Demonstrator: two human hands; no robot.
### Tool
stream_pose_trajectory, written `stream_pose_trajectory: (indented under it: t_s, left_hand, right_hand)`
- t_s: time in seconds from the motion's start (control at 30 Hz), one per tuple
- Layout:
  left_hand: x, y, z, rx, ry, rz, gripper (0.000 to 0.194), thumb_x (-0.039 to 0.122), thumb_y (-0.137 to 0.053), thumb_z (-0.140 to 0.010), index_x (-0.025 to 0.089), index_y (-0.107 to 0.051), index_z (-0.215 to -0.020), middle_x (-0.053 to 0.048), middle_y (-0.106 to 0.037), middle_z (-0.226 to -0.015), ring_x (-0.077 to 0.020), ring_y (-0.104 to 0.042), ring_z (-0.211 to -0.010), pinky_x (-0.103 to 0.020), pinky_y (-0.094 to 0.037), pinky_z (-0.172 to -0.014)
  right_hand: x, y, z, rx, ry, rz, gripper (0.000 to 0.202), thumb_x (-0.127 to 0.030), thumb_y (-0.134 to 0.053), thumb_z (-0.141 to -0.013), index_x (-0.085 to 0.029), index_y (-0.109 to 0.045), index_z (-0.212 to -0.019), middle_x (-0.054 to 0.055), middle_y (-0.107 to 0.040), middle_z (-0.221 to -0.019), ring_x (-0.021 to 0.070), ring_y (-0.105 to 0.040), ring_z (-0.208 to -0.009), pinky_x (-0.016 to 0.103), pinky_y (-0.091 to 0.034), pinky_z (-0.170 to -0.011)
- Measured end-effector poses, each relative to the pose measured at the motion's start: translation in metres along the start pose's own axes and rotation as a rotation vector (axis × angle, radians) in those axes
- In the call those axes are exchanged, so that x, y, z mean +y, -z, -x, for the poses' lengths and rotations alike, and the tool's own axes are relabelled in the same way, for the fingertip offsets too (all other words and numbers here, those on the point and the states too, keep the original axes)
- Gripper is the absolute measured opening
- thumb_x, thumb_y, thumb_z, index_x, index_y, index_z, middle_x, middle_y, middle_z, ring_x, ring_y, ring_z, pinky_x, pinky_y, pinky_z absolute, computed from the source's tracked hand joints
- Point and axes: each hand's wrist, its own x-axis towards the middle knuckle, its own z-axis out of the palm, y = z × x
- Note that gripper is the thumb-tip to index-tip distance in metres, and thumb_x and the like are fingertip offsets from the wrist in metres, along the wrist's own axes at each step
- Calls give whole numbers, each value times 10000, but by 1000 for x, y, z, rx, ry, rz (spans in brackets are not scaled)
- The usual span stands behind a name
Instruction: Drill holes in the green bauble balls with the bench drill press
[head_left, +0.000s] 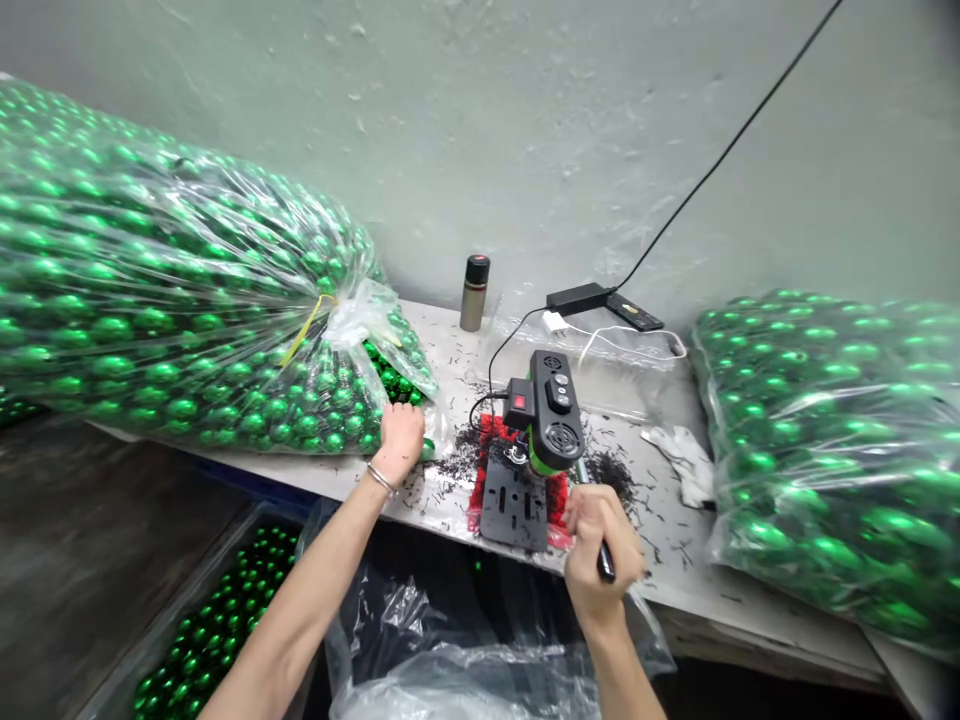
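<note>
My right hand [602,545] is closed round the black-gripped lever handle [606,562] of a small bench drill press [556,410]. This press has a black and green head above a slotted black base plate [514,505]. At the mouth of a big clear plastic bag [187,300], full of shiny green balls, is my left hand [402,436]. Its fingers are curled, and what they hold, if anything, is hidden. A green ball [428,448] lies right beside that hand. Under the base plate shows a red mat [476,508], strewn with dark shavings [611,475].
A second bag of green balls [832,460] stands at the right, near a white glove [684,465]. A bottle [474,293], a black power adapter [576,298] and cables are by the wall. Below the table edge are a bin of green balls [217,620] and clear plastic sheeting [465,680].
</note>
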Motion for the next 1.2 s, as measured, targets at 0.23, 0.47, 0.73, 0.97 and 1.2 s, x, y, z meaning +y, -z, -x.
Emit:
stream_pose_trajectory:
  t_s: [0.23,0.47,0.73,0.97,1.2]
  left_hand:
    - [-7,3,-15,-85,0,188,204,178,-662,-812,115,-682,-1005,-113,-706,-831,-289,-650,-879,-399,-454,-826]
    - [13,-14,39,-232,323,1524,422,332,-748,-765,164,-676,-1145,-80,-706,-1059,-146,-669,-821,-289,-546,-795]
    - [68,-72,86,-212,132,1239,371,328,-757,-760,191,-668,-1093,-67,-716,-1031,-220,-655,-983,-399,-494,-941]
    - [79,-79,92,-10,-179,612,329,314,-683,-857,234,-649,-1174,-84,-702,-1096,-267,-600,-1055,-501,-377,-1004]
    - [82,-86,91,86,-310,523,304,331,-662,-882,213,-646,-1162,-91,-715,-1113,-269,-603,-1073,-526,-334,-1049]
  right_hand:
    - [0,0,2,-1,-13,8,285,-91,-424,-912,-201,-436,-649,-4,-494,-666,130,-495,-629,281,-389,-589]
    - [2,1,4,-7,-12,24,279,-63,-422,-903,-197,-432,-659,-3,-496,-680,121,-500,-640,272,-383,-584]
    - [-3,1,0,-18,-9,47,282,-72,-415,-908,-202,-439,-658,-9,-482,-662,123,-489,-633,274,-385,-586]
    - [-6,1,-2,-24,4,49,283,-61,-406,-906,-204,-446,-665,-4,-493,-673,125,-494,-640,275,-391,-587]
    - [-5,2,0,-38,-6,70,276,-55,-406,-907,-204,-443,-678,-5,-499,-687,121,-506,-647,269,-403,-593]
